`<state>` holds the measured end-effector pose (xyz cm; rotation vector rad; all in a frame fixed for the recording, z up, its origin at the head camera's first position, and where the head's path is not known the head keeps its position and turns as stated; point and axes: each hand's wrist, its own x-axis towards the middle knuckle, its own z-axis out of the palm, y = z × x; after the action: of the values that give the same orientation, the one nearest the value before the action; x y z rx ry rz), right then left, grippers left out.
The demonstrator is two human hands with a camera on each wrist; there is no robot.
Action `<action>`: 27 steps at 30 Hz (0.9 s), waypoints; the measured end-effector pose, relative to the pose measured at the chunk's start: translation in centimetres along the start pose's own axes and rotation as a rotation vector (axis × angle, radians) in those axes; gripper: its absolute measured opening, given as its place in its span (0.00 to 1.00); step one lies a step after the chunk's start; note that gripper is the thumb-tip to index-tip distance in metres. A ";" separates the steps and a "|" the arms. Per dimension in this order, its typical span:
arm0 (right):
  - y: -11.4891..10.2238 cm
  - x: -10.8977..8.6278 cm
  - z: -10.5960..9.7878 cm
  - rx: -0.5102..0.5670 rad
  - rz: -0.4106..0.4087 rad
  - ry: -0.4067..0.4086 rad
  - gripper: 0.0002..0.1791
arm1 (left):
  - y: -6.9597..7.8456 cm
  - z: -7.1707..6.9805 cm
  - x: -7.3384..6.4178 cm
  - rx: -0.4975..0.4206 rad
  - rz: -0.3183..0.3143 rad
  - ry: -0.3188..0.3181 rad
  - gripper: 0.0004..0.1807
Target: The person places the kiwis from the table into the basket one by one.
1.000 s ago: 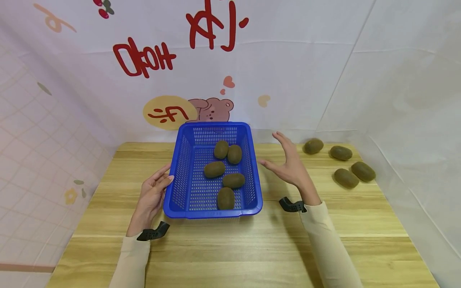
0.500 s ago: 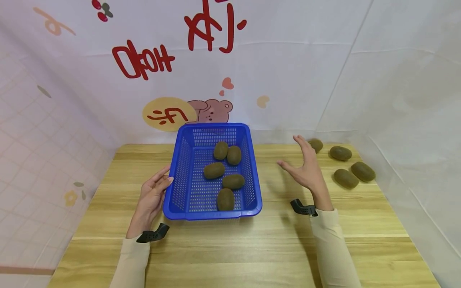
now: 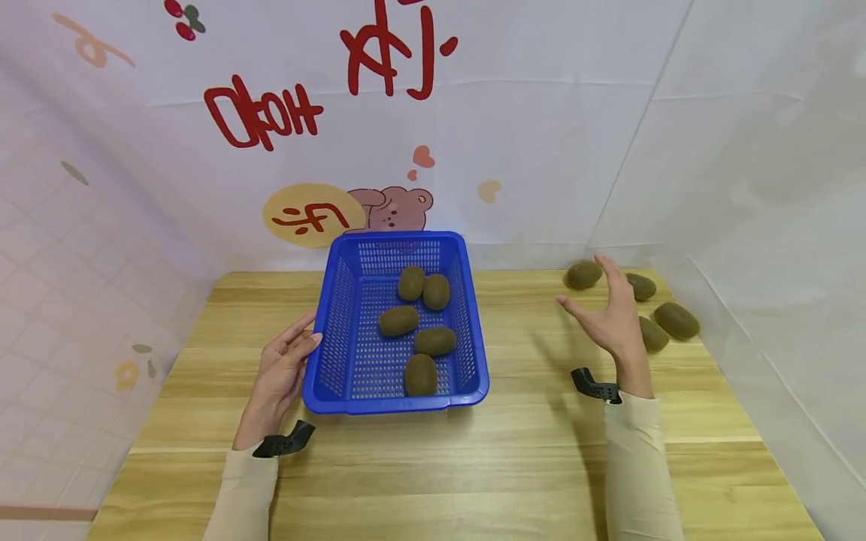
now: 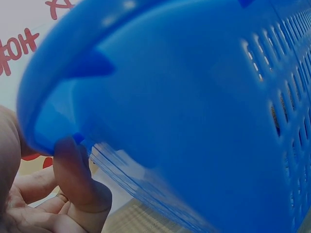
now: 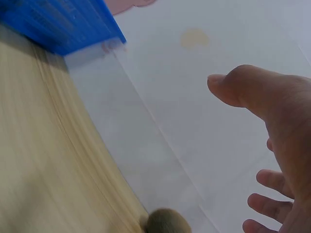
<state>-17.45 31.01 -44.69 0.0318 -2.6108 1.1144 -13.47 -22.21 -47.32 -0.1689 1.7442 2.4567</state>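
Note:
My left hand (image 3: 280, 376) grips the left rim of a blue perforated plastic basket (image 3: 395, 406), thumb on top. The left wrist view has its curled fingers (image 4: 80, 182) at the rim of the basket (image 4: 170, 107). Several brown kiwis (image 3: 399, 321) lie inside, mostly toward the basket's right side. To the right, my right hand (image 3: 612, 319) is over the table with thumb and fingers spread, holding nothing. Just past its fingers lies a kiwi (image 3: 582, 275), also low in the right wrist view (image 5: 167, 222). The hand partly covers two more kiwis (image 3: 653, 335).
Another kiwi (image 3: 676, 321) lies farther right, close to the table's right edge. The wooden table (image 3: 501, 466) meets a white printed cloth backdrop (image 3: 541, 150) behind the basket, with cloth walls at both sides.
My right hand has moved right, away from the basket toward the loose kiwis, fingers still spread. My left hand keeps its grip on the basket. The head view has shifted slightly.

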 end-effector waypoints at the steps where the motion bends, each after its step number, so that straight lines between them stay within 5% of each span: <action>1: 0.2 0.0 -0.2 -0.002 0.011 0.001 0.54 | 0.0 0.0 0.0 0.003 -0.001 0.002 0.36; 27: 5.5 -1.8 -5.0 -0.038 0.280 -0.025 0.59 | 0.0 0.1 -0.2 0.006 -0.018 -0.001 0.37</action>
<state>-15.14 38.23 -45.84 -0.3406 -2.7175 1.1568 -13.27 -22.17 -47.25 -0.1821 1.7419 2.4387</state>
